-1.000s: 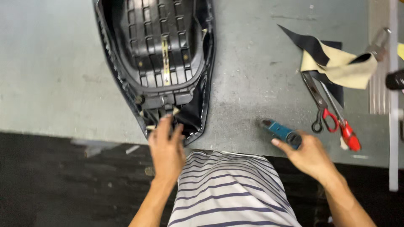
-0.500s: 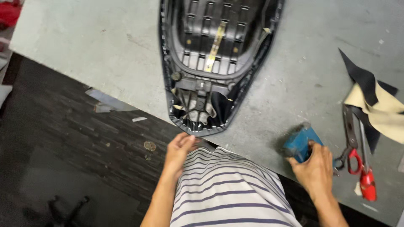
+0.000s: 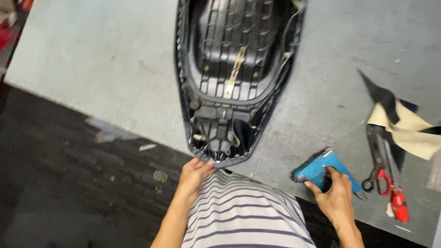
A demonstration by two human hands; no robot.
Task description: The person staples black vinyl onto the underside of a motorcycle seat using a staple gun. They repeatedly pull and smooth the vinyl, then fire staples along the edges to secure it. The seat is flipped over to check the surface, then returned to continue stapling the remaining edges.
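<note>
- The black plastic motorcycle seat base (image 3: 236, 78) lies upside down on the grey worktable (image 3: 105, 64), ribbed underside up, with its narrow end pointing at the person and poking just past the table's near edge.
- Left hand (image 3: 195, 173) is at that narrow tip, fingers curled up against the black cover edge, touching it; whether it pinches the cover or only presses on it, I cannot tell.
- Right hand (image 3: 335, 197) is wrapped around the blue metal staple gun (image 3: 321, 170), which rests on the table to the right of the seat, well apart from it.
- Further right: scissors with red handles (image 3: 379, 160) and a red-handled tool (image 3: 398, 202) lie side by side.
- Just above them sit black and cream scraps of cover material (image 3: 404, 124).
- A striped shirt (image 3: 243, 216) fills the bottom middle of the view.
</note>
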